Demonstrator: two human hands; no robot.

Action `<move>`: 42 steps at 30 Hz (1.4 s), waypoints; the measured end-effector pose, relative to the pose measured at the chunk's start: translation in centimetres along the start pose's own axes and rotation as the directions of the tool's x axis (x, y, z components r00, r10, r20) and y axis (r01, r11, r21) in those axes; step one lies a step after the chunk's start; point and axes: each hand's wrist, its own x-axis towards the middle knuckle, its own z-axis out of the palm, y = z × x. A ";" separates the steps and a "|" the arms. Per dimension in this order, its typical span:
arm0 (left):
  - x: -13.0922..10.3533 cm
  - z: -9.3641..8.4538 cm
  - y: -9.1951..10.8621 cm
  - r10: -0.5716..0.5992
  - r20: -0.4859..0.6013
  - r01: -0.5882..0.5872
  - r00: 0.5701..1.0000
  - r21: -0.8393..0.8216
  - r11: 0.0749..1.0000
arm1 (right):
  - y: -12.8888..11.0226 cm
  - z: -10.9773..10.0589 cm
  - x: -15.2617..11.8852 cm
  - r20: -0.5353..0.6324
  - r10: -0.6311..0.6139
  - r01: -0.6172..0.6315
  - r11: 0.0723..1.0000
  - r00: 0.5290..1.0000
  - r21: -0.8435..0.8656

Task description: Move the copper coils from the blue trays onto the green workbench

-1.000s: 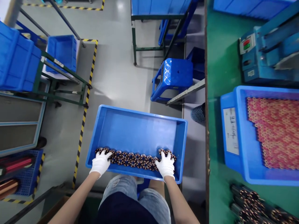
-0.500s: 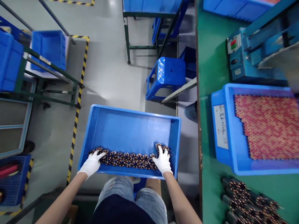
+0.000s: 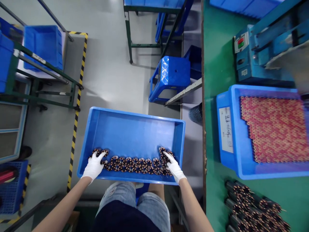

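Observation:
A shallow blue plastic tray (image 3: 132, 129) rests over my lap. Along its near side, copper-wound motor stators (image 3: 135, 164) stand in two rows, ring ends up. My gloved left hand (image 3: 93, 167) curls its fingers round stators (image 3: 104, 152) at the left end, which sit slightly higher than the row. At the right end, my gloved right hand (image 3: 174, 168) has fingers apart and stretched over the stators (image 3: 162, 150) there, touching them. Its palm lies near the tray's right wall, and some stators are partly hidden beneath both hands.
On the green workbench (image 3: 214, 196) at right are a blue bin (image 3: 225, 129) of red tube-like pieces, a teal machine (image 3: 256, 71) and a pile of long dark stator stacks (image 3: 256, 209). A blue stool (image 3: 177, 72) stands ahead; a rack (image 3: 43, 64) stands left.
My left hand has shifted slightly up the tray with the stators at the left end, opening a gap beside the row. My right hand has drawn to the right, its fingers straighter.

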 end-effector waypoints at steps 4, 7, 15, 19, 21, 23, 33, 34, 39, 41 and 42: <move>-0.1 -0.7 1.6 -0.072 -0.068 0.067 0.995 -0.078 0.995 | -0.5 -0.4 0.5 0.008 0.032 -0.032 0.999 0.999 0.036; -0.1 -1.4 2.4 -0.085 -0.083 0.079 0.993 -0.080 0.994 | -1.3 -0.1 1.2 -0.042 0.024 -0.026 0.999 0.999 -0.044; 0.3 -2.2 2.2 -0.095 -0.080 0.069 0.992 -0.277 0.958 | -3.1 1.1 1.0 -0.162 -0.041 -0.015 0.944 0.986 -0.328; -1.2 -4.5 3.8 -0.287 0.034 0.183 0.957 -0.841 0.510 | -3.8 1.0 1.7 -0.154 -0.083 0.020 0.929 0.985 -0.370; -2.3 -5.7 5.2 -0.169 0.168 0.183 0.971 -0.980 0.077 | -4.2 0.8 2.3 -0.140 -0.085 0.029 0.930 0.987 -0.365; -3.3 -6.4 6.5 0.029 0.276 0.273 0.961 -0.919 -0.285 | -4.7 0.9 2.9 -0.125 -0.076 0.028 0.937 0.989 -0.349; -5.7 -2.5 9.9 0.690 0.094 0.633 0.717 -0.502 -0.589 | -7.2 2.7 3.6 -0.151 -0.002 -0.038 0.964 0.988 -0.264; -5.9 -2.6 10.1 0.709 0.072 0.643 0.702 -0.494 -0.586 | -7.3 2.6 3.7 -0.164 -0.007 -0.032 0.972 0.986 -0.233; -6.6 -4.0 9.8 0.678 0.189 0.653 0.710 -0.537 -0.534 | -7.3 0.9 3.9 -0.154 -0.066 0.075 0.996 0.986 0.052; -6.8 -4.4 9.3 0.634 0.276 0.661 0.722 -0.545 -0.515 | -7.1 -0.2 3.1 -0.112 -0.079 0.100 0.977 0.991 0.191; -6.9 -4.4 9.1 0.603 0.318 0.662 0.732 -0.541 -0.518 | -6.9 -0.7 2.3 -0.092 -0.092 0.114 0.956 0.991 0.272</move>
